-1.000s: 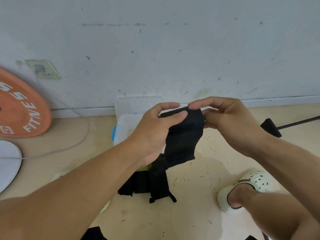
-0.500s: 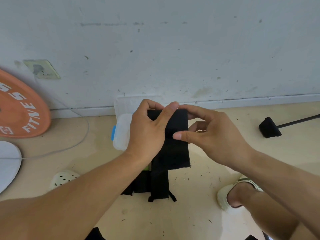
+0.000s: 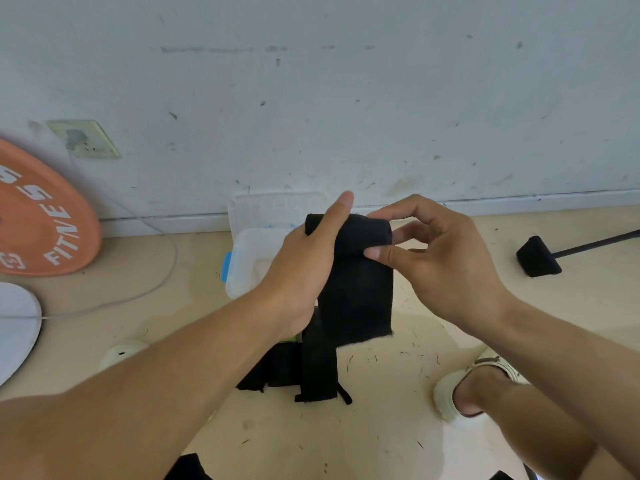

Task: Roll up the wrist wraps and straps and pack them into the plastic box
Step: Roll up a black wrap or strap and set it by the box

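Hands are gripping a black wrist wrap above the plastic box: left hand is clasping its left edge, right hand is pinching its rolled top.

White letters "FITNE" and a partial "S S" stand on the orange weight plate.

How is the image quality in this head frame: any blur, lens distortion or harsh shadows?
Head view: soft, even light, no glare; a faint shadow on the floor under the arms. Wide-angle bending curves the baseboard. The black wrap held by the left hand and right hand is fairly sharp but shows little texture.
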A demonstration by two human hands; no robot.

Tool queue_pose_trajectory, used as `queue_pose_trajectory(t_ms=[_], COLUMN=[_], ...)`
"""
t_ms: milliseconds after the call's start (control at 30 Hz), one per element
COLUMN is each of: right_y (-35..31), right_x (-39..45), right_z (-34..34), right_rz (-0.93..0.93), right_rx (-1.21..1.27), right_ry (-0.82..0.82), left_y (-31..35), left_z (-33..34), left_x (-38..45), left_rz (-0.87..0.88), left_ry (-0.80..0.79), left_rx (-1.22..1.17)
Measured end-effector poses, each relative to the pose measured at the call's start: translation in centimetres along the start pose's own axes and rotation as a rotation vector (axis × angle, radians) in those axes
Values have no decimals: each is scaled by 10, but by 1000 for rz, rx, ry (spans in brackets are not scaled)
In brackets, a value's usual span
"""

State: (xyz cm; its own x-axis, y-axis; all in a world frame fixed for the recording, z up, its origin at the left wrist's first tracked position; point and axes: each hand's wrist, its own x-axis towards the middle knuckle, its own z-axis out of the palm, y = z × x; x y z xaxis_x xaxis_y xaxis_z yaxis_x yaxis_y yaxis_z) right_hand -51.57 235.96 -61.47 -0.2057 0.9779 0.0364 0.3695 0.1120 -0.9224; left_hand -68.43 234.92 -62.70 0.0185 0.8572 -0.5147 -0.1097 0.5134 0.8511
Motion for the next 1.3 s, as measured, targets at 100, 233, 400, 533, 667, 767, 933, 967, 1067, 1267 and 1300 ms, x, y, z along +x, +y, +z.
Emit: queue_pose_trajectory(t_ms=[100, 233, 400, 533, 667, 767, 933, 967, 1067, 1267, 1300], right_y=[1, -3, -4, -4, -2, -1, 1, 2, 4, 8, 8], right_x=[1, 6, 14, 16, 17, 17, 17, 17, 16, 16, 16], right_z=[1, -6, -11, -13, -12, -13, -13, -13, -12, -10, -10], right_rz=[-12, 37, 205, 196, 177, 162, 117, 107, 62, -13, -32], right_rx=[3, 141, 282, 242, 297, 335, 319, 317, 290, 220, 203], right_ry=[-5, -98, -222, -275, -249, -217, -181, -170, -135, -91, -90], left_y=[3, 7, 12, 12, 14, 14, 14, 14, 14, 15, 15], left_z=[-1, -7, -14, -16, -16, -16, -15, -14, -12, -12, -12], left_x=[-1, -1, 0, -1, -1, -1, -3, -4, -5, -5, -5], left_rz=[63, 141, 193, 235, 228, 147, 56, 49, 33, 7, -3], left_ry=[2, 43, 12, -9, -8, -38, -128, -136, -143, -160, -165], left_rx=[-44, -89, -106, -52, 2, 37, -29, -44, -74, -39, -35])
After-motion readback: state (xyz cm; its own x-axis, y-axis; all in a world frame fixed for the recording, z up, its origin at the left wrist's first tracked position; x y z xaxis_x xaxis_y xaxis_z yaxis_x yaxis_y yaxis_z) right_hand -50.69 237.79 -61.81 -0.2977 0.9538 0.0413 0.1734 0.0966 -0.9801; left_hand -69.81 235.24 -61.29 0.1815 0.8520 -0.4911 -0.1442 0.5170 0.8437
